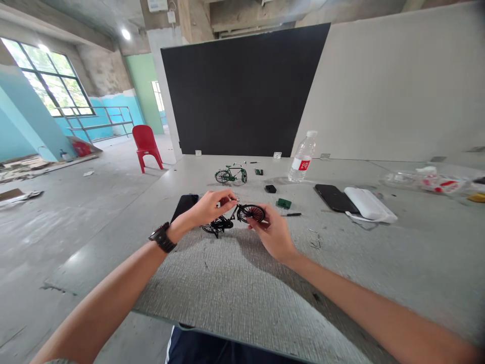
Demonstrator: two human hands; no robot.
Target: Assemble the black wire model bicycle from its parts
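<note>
Over the grey table (212, 283), between the person's two hands, is a small black bicycle (228, 224), dark all over, with thin-spoked wheels, a slim frame and a solid-looking patch near the pedals; the left hand (210, 207), a watch (162, 237) on its wrist, grips the handlebar narrowly; the right hand (275, 235) pinches the front wheel (253, 213); beyond stands a green bicycle (232, 174) of similar shape.
</note>
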